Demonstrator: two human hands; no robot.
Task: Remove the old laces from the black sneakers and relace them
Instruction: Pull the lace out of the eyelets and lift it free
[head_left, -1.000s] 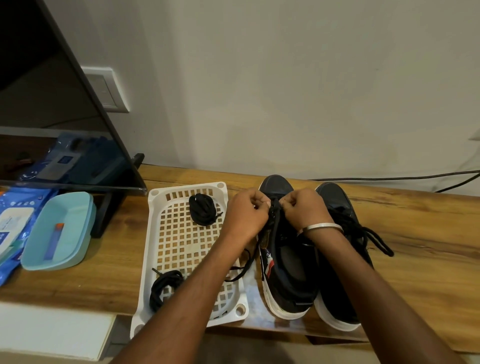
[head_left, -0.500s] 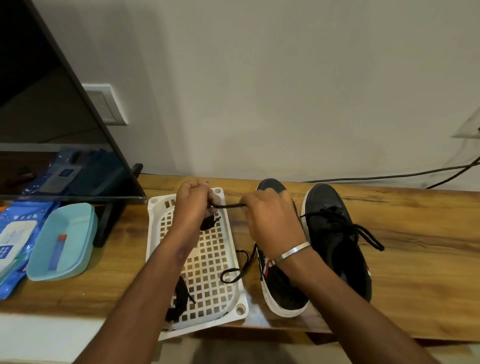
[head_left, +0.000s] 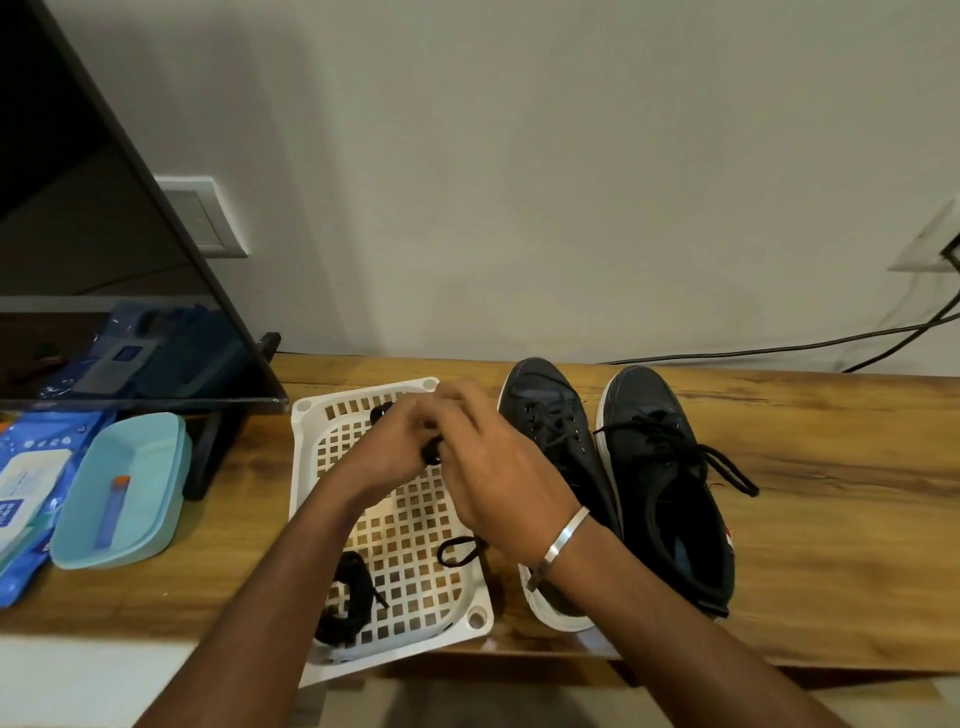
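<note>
Where the two hands meet above the far half of the white lattice tray (head_left: 470, 621), a black lace (head_left: 432, 451) is held between them; it is gripped by the curled fingers of the left hand (head_left: 387, 447), while the right hand (head_left: 498, 467) lies over it with fingers bent, and whether those fingers pinch it cannot be told through the blur; a loop of lace (head_left: 460, 550) hangs below the right hand over the tray; a bundled lace (head_left: 347, 605) lies in the tray's near end; just right of the tray the left sneaker (head_left: 550, 415) and the right sneaker (head_left: 670, 499), its laces untied, stand side by side on the wooden shelf (head_left: 831, 545); a teal dish (head_left: 140, 499) and blue wipe packets (head_left: 31, 483) are seen at the left, under a dark screen (head_left: 104, 234).
</note>
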